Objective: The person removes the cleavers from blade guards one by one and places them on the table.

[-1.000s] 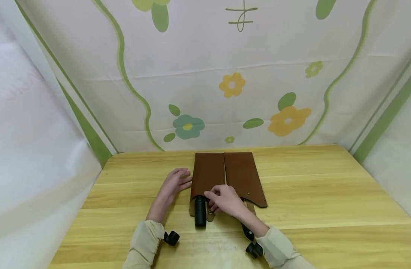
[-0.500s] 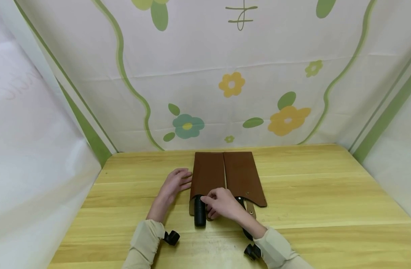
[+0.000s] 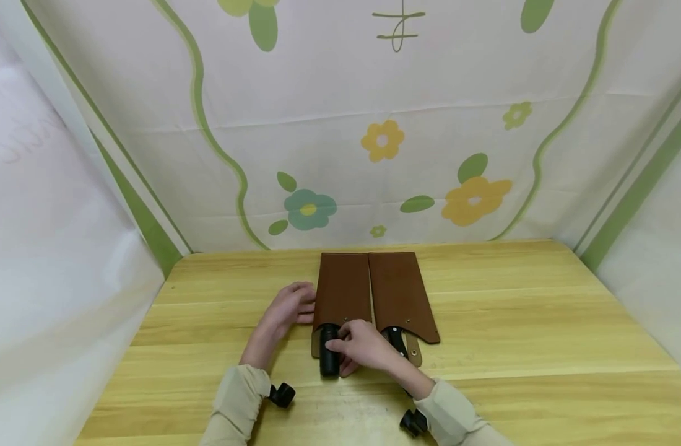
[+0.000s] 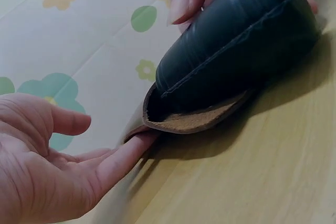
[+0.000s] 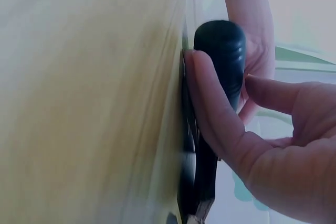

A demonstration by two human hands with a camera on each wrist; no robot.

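Two brown leather knife sheaths lie side by side, the left sheath (image 3: 343, 282) and the right sheath (image 3: 399, 288). From the left sheath's near end sticks a knife with a thick, ribbed black handle (image 3: 329, 362). My right hand (image 3: 364, 344) pinches this handle (image 5: 219, 40), thumb on one side and fingers on the other. The blade is hidden in the leather. With fingers extended, my left hand (image 3: 288, 305) touches the left sheath's outer edge; in the left wrist view a finger (image 4: 123, 161) lies under the sheath mouth (image 4: 199, 121).
A second knife's riveted black handle (image 3: 395, 337) projects from the right sheath, partly behind my right forearm. Beside it is a strap with a snap (image 3: 414, 352). The wooden table (image 3: 513, 310) ends at a flower-printed cloth (image 3: 318, 142).
My right hand has moved left and nearer, from the left sheath's strap onto the black handle. The left hand has stayed at the sheath's edge.
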